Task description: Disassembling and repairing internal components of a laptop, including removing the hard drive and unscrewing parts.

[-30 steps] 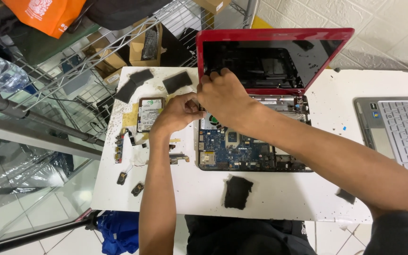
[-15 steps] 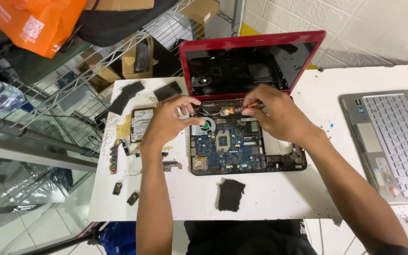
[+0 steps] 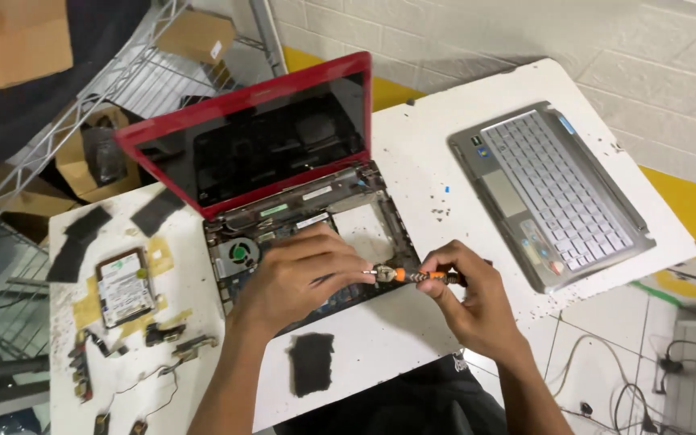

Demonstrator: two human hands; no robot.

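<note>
**Hands pulled back to the laptop's front edge, screwdriver between them**

Since half a second ago your hands have come off the back of the board, near the hinge, and now meet at the front right of the opened red laptop (image 3: pixel 283 185). Your right hand (image 3: pixel 469 302) pinches the orange-collared screwdriver (image 3: pixel 412 275), fingers curled shut on its handle, tool lying about level. Your left hand (image 3: pixel 304 278) rests over the exposed board, fingers bent, fingertips (image 3: pixel 368 270) touching the metal tip end; grip there unclear. Cooling fan (image 3: pixel 241 252) shows at the board's left. The view has also swung right.

White tabletop (image 3: pixel 420 161): silver laptop (image 3: pixel 549 189) near the right edge, keyboard up. Hard drive (image 3: pixel 125 287) by the left edge, small brackets (image 3: pixel 175 338) and cables toward the front left corner. Black foam pad (image 3: pixel 312 362) at the front edge, more black pieces (image 3: pixel 82 234) at the back left.
</note>
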